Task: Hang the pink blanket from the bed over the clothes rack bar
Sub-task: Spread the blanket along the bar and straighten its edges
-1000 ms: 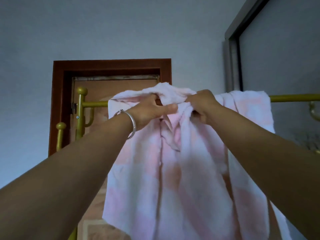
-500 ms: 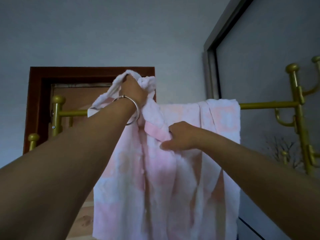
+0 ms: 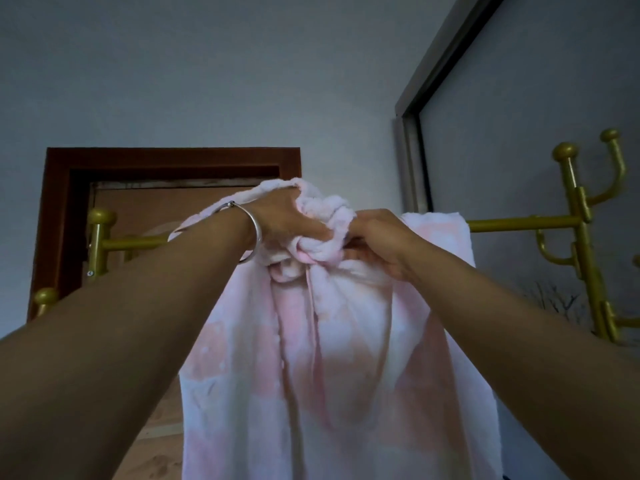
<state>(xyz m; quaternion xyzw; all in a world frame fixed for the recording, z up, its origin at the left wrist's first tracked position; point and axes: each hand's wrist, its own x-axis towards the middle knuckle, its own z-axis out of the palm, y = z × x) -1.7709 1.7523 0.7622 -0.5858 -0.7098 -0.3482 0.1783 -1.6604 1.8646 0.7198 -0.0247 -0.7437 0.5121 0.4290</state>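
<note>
Head cam, looking up at rack. Pink blanket [image 3: 346, 358] draped over gold horizontal bar [image 3: 519, 224] of clothes rack; most of it hangs down front in long folds, pink/white patches, lower edge runs out of frame at bottom. Top of blanket bunched into a thick wad at bar level, between the two hands.

L hand [image 3: 280, 220]: fingers closed round left side of the wad, thumb pressed into cloth, a flap of blanket rising over the knuckles. Silver bangle [image 3: 249, 233] on L wrist.

R hand [image 3: 377, 237]: closed on right side of the wad, fingers curled under into fabric, at bar height. Hands close together, nearly touching, wad squeezed between them. Both forearms reach up from lower corners of frame.

Flat section of blanket lies over bar just right of R hand, its edge ending where bare bar starts. Bar runs on right to gold upright post [image 3: 585, 258] w/ ball top and curved hooks. Left of blanket, short stretch of bar meets left post [image 3: 98, 237], also ball-topped; lower ball knob below it near frame edge.

Behind: brown wooden door frame [image 3: 166, 161] w/ door, pale wall, grey-framed panel [image 3: 412, 143] upper right. Light dim, whether blanket's far side hangs behind bar: can't tell
</note>
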